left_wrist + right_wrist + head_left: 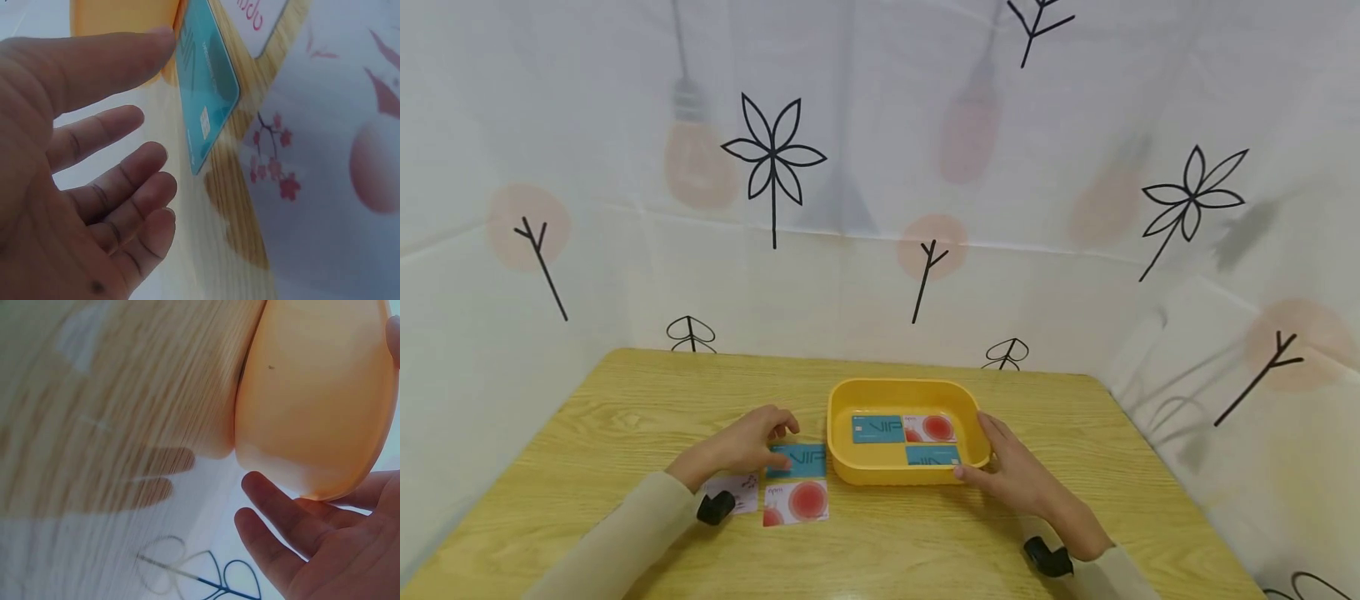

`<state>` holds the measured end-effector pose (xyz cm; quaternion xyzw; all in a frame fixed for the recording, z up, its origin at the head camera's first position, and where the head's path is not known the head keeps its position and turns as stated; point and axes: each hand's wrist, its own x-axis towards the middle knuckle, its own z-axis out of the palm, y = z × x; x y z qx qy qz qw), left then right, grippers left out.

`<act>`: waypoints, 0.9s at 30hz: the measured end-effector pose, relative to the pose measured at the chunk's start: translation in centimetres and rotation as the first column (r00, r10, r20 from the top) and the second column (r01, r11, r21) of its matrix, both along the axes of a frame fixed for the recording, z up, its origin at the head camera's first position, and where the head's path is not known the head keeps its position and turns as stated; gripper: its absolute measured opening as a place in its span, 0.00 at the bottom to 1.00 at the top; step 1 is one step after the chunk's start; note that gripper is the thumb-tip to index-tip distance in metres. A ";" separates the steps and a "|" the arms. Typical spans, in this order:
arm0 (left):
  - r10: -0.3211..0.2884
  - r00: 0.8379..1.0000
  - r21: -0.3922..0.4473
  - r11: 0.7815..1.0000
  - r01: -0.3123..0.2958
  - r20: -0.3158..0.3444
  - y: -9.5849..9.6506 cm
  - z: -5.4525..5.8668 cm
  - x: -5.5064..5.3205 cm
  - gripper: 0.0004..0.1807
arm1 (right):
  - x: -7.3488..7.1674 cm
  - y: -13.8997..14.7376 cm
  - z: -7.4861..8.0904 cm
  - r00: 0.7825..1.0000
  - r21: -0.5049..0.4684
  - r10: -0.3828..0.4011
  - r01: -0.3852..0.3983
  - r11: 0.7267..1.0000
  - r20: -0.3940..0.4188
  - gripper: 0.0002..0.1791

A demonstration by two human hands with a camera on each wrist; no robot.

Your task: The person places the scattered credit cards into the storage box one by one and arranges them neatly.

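Observation:
In the head view, my left hand [752, 442] is over a blue VIP card [808, 461] on the table, left of a yellow plastic basin [887, 476]. Its thumb lies over the card's left part, and the other fingers are loosely bent above, holding nothing. A white card with red circles [796, 502] lies just in front. Partly under the left wrist is a pale card with blossoms [272, 165]. My right hand [1018, 471] holds the basin's right front corner, thumb at the front rim and fingers along the right side.
Inside the basin lie two blue VIP cards, one at the back left [877, 429] and one at the front [932, 455], plus a red-circle card [929, 428]. A patterned white cloth [850, 292] hangs behind the wooden table [895, 542].

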<state>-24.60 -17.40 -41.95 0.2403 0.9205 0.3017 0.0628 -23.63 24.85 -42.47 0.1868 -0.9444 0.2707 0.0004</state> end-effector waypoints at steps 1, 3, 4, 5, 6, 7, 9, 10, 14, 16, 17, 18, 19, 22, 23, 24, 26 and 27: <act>0.000 1.000 -0.001 1.000 0.000 0.008 -0.1 0.0 0.0 0.22 | 0.0 0.0 0.0 1.000 0.000 -0.001 0.001 1.000 0.000 0.59; 0.003 1.000 -0.009 1.000 -0.003 0.020 -0.2 -0.1 0.0 0.23 | 0.0 0.0 0.0 1.000 0.003 -0.001 0.001 1.000 0.003 0.59; 0.007 1.000 -0.014 1.000 -0.006 0.028 -0.2 -0.2 0.0 0.23 | 0.0 0.0 -0.1 1.000 0.004 -0.001 0.001 1.000 0.004 0.59; 0.007 0.999 -0.019 1.000 -0.006 0.032 -0.2 -0.3 0.0 0.23 | 0.0 0.0 -0.1 1.000 0.005 -0.001 0.001 1.000 0.005 0.59; 0.005 0.999 -0.025 1.000 -0.005 0.032 -0.3 -0.4 0.0 0.24 | 0.0 0.0 -0.1 1.000 0.005 0.000 0.000 1.000 0.005 0.59; 0.004 0.999 -0.032 0.999 -0.003 0.031 -0.3 -0.5 0.0 0.24 | 0.0 0.1 -0.1 1.000 0.005 0.000 0.000 1.000 0.003 0.59; -0.002 1.000 -0.042 0.999 0.003 0.026 -0.4 -0.6 -0.1 0.24 | -0.1 0.1 -0.1 1.000 0.005 0.002 -0.002 1.000 -0.003 0.59; -0.009 1.000 -0.046 0.999 0.010 0.019 -0.4 -0.7 -0.1 0.24 | -0.1 0.1 -0.1 1.000 0.004 0.004 -0.004 1.000 -0.007 0.58; -0.018 1.000 -0.060 0.998 0.018 0.011 -0.5 -0.7 -0.1 0.24 | -0.1 0.2 -0.2 1.000 0.004 0.008 -0.008 1.000 -0.017 0.58; -0.010 1.000 -0.065 0.998 0.012 0.021 -0.5 -0.7 0.0 0.24 | -0.1 0.2 -0.2 1.000 0.003 0.007 -0.007 1.000 -0.012 0.58; -0.008 1.000 -0.068 0.998 0.010 0.024 -0.5 -0.7 0.0 0.24 | -0.1 0.2 -0.2 1.000 0.004 0.006 -0.006 1.000 -0.009 0.58; -0.005 1.000 -0.069 0.998 0.007 0.026 -0.5 -0.7 0.0 0.23 | -0.1 0.2 -0.2 1.000 0.005 0.005 -0.005 1.000 -0.004 0.58; -0.006 1.000 -0.070 0.997 0.007 0.026 -0.4 -0.7 0.1 0.23 | -0.1 0.2 -0.2 1.000 0.003 0.004 -0.004 1.000 -0.001 0.58; -0.007 1.000 -0.073 0.997 0.008 0.017 -0.4 -0.7 0.1 0.22 | 0.0 0.2 -0.2 1.000 -0.001 0.005 -0.005 1.000 0.005 0.58; -0.009 1.000 -0.075 0.997 0.009 0.011 -0.4 -0.7 0.1 0.22 | 0.0 0.2 -0.2 1.000 -0.001 0.006 -0.006 1.000 0.004 0.58; -0.007 1.000 -0.077 0.997 0.007 0.007 -0.4 -0.7 0.0 0.22 | 0.0 0.2 -0.2 1.000 0.000 0.007 -0.007 1.000 0.002 0.58; 0.000 1.000 -0.082 0.997 0.000 0.000 -0.4 -0.6 0.0 0.21 | 0.0 0.2 -0.2 1.000 0.001 0.008 -0.008 1.000 -0.002 0.58; 0.006 1.000 -0.086 0.996 -0.006 -0.002 -0.4 -0.6 0.0 0.21 | 0.0 0.2 -0.2 1.000 0.004 0.008 -0.008 1.000 -0.004 0.58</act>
